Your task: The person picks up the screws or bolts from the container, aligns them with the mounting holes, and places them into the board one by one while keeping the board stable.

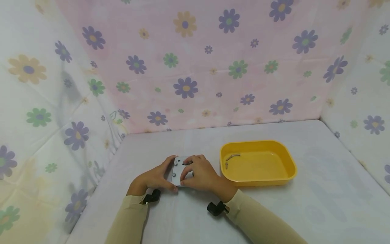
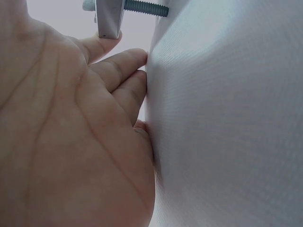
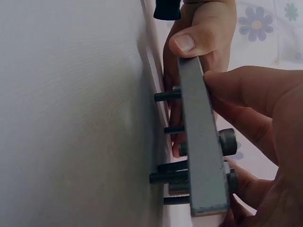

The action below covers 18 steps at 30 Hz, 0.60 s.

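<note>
Left of centre, low in the head view: a metal plate [image 1: 179,170] is held between both hands, above the white table [image 1: 189,217].
Left hand [image 1: 153,178]: the plate's left end is gripped, with the thumb at its near edge and the index finger at its far corner.
Right hand [image 1: 201,174]: the fingers are bent over the plate's face, and the face is touched by the thumb in the right wrist view — whether a bolt is pinched cannot be told.
Bolts [image 3: 228,142]: their heads are seated on the plate's upper face; threaded shanks [image 3: 168,177] are seen jutting toward the table.
Yellow tray [image 1: 260,178]: it is placed right of centre, beside the right wrist; three screws [image 1: 226,165] are gathered at its left.
Backdrop: flowered cloth [image 1: 204,105] is hung across the upper frame.
</note>
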### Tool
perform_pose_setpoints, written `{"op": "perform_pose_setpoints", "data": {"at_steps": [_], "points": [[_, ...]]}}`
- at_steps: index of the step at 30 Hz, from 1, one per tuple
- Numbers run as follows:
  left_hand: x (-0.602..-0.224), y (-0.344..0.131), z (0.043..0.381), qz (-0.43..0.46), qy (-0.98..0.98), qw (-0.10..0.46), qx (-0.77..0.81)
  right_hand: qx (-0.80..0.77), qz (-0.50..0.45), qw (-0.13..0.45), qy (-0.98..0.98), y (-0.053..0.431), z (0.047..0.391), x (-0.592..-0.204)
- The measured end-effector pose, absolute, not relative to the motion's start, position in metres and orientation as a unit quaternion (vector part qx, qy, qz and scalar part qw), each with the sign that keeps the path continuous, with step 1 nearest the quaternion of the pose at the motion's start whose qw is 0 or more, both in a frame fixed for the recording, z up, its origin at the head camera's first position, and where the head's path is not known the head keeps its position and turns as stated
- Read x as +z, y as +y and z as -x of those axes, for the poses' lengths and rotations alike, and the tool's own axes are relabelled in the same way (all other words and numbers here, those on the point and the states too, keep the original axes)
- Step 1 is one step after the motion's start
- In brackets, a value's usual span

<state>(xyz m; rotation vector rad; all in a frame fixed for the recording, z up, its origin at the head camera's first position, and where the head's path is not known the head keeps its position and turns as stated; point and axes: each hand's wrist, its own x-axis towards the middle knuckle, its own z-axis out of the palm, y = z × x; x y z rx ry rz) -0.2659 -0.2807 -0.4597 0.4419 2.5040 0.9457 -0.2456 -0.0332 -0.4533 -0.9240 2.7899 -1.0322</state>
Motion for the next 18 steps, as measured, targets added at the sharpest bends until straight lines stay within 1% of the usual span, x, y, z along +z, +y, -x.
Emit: {"op": "perform_pose_setpoints", "data": {"at_steps": [3,11,18], "points": [[-0.459,-0.28,0.265,-0.161,0.902,0.213,0.34,-0.329,0.294,0.016,0.897,-0.033,0.245,-0.453],[-0.46,-0.282,0.265,-0.159,0.899,0.221,0.344,-0.348,0.279,0.049,0.894,-0.03,0.245,-0.447],[-0.462,-0.284,0.267,-0.159,0.897,0.221,0.349,-0.349,0.284,0.056,0.891,-0.032,0.249,-0.441]]}}
